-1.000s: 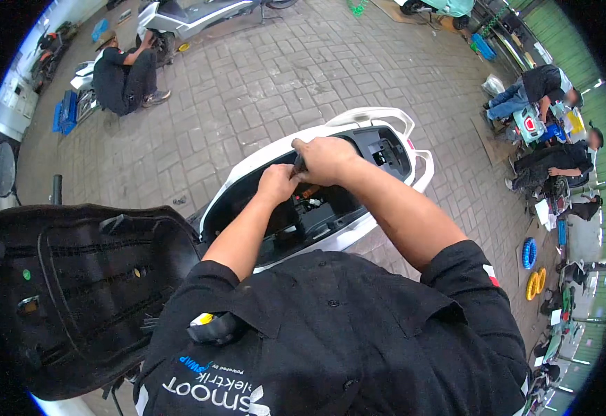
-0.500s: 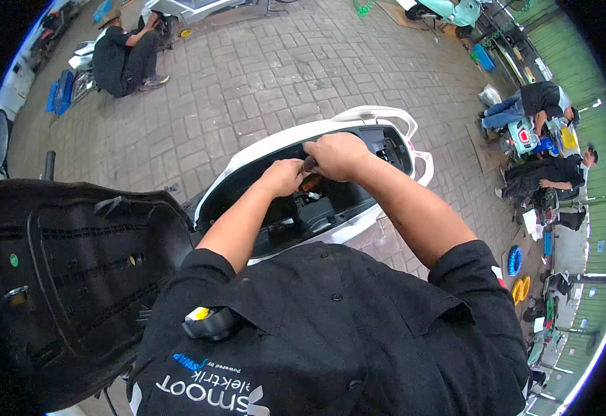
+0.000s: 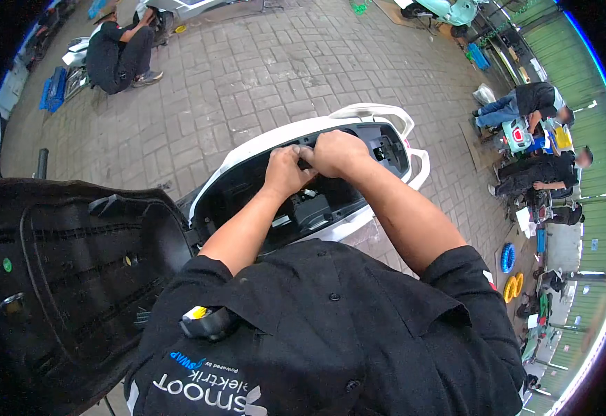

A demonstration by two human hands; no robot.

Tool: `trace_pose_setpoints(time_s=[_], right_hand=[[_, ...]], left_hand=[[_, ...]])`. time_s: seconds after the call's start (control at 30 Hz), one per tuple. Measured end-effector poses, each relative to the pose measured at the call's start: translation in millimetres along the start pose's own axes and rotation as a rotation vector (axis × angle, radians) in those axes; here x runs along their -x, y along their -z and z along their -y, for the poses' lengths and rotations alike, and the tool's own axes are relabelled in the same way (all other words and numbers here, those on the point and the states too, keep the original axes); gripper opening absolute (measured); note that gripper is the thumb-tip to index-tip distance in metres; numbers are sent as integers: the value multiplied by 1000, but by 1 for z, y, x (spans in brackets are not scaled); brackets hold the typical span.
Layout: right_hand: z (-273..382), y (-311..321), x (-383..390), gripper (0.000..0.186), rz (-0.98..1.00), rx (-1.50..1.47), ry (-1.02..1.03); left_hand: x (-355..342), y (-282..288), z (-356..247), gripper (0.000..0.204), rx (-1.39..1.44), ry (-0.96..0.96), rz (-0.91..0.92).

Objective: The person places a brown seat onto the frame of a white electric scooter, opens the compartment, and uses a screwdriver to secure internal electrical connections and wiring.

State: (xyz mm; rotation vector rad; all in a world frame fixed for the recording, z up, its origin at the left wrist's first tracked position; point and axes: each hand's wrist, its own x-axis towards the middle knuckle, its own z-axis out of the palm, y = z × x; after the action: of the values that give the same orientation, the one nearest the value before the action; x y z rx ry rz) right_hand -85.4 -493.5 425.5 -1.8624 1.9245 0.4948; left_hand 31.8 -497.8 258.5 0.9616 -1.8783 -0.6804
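A white scooter (image 3: 265, 142) stands in front of me with its black storage compartment (image 3: 237, 197) uncovered. Over that compartment, by its far wall, my two hands meet. My left hand (image 3: 286, 171) is closed, thumb and fingers pinched against the other hand. Beside it, my right hand (image 3: 339, 152) has its fingers curled inward, back of the hand upward. Whatever they grip between them is hidden by the fingers. Below the hands, a dark boxy part (image 3: 313, 210) lies in the compartment. The black seat (image 3: 84, 270) is swung up at the left, underside showing.
A white grab rail (image 3: 421, 170) curves round the scooter's right end. At far left a person (image 3: 112, 59) crouches on the paving (image 3: 199, 83). Two people (image 3: 535, 104) work at scooters on the right. Blue and yellow rings (image 3: 508, 258) lie by the right wall.
My left hand has turned upright and closed in against my right hand. The dark piece seen between them before is now hidden. The view has shifted slightly.
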Motion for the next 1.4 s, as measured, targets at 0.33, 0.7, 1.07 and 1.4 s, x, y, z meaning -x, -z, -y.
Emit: trace_pose_setpoints(time_s=[0.33,0.7,1.07,1.4], right_hand=[[-38,-16,-9,31,-234,217,437],[-27,-15,13,38,-292,147,309],[-45,-29,-11,32,-270,174,514],[-14,-29,-3,41,-244,102,141]], left_hand=[[-35,25,-3,51,148,244,602],[-14,19,-16,42,20,-1,251],[-27,12,-8,46,221,264,577],[4,-28,-12,24,374,135,-40]])
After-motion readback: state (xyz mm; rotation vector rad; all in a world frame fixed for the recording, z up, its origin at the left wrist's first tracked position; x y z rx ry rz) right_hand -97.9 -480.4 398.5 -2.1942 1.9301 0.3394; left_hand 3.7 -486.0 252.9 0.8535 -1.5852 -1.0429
